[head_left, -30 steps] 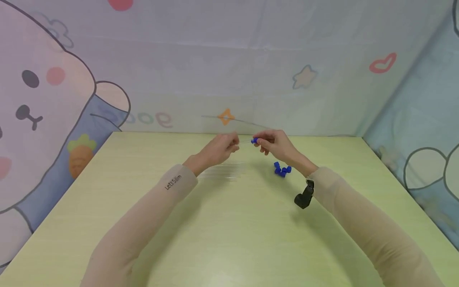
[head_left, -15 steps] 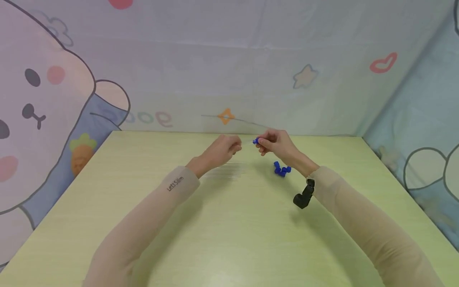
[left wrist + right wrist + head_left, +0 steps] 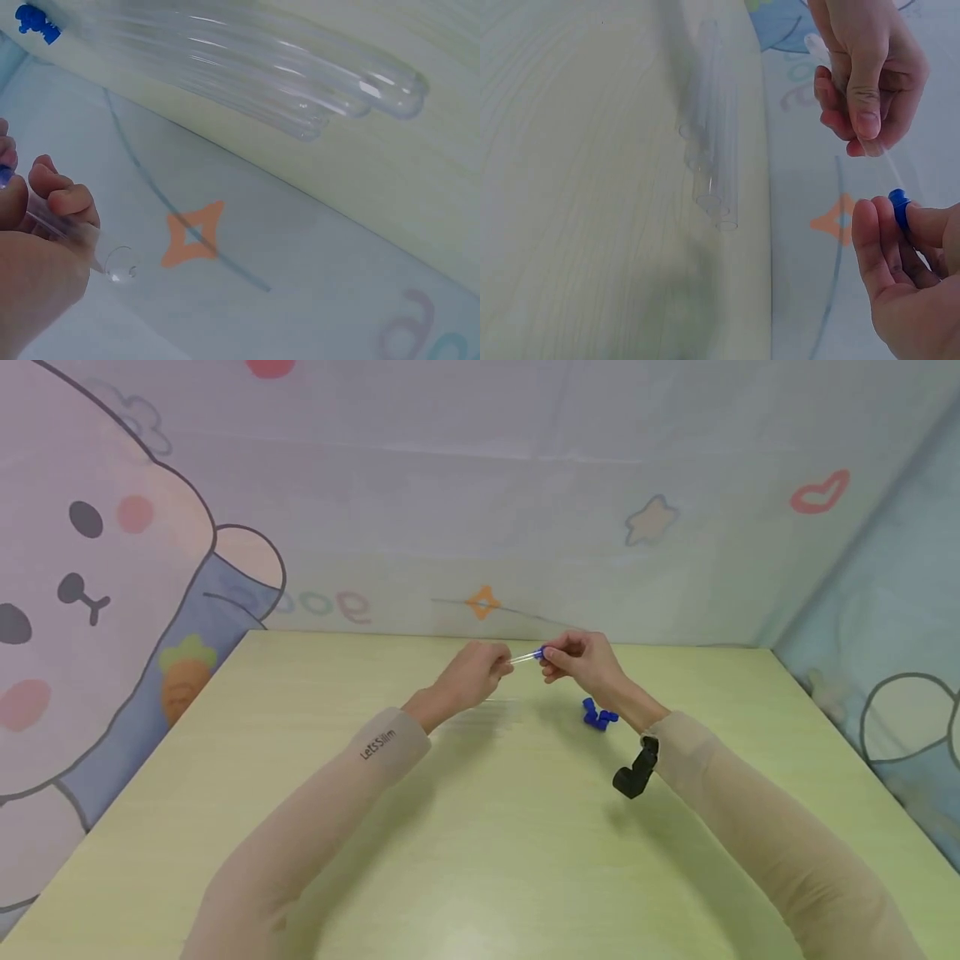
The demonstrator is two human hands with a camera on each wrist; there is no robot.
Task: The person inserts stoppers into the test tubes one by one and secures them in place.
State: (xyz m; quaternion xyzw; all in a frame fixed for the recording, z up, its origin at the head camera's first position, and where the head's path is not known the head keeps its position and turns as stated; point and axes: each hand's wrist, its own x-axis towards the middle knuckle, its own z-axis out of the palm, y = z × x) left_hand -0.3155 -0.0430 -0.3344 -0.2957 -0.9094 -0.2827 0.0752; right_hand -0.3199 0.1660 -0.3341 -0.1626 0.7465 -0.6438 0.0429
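Note:
My left hand (image 3: 474, 675) grips a clear test tube (image 3: 525, 657) in the air above the far part of the table. Its rounded bottom pokes out of the fist in the left wrist view; the fingers hide its middle. Between thumb and fingers, my right hand (image 3: 588, 665) pinches a blue stopper (image 3: 898, 207) at the tube's other end. In the head view, the tube reaches right up to the stopper. Under the hands, several more clear test tubes (image 3: 300, 75) lie side by side on the table.
Several loose blue stoppers (image 3: 597, 717) are clustered on the table (image 3: 480, 843), below the right hand in the head view. A black wrist device (image 3: 636, 770) hangs from the right cuff. A printed cloth backdrop (image 3: 420, 510) rises behind the table's far edge.
More of the test tube shows between the hands now. The head view has swung slightly left, so the scene sits further right. Both hands keep their hold.

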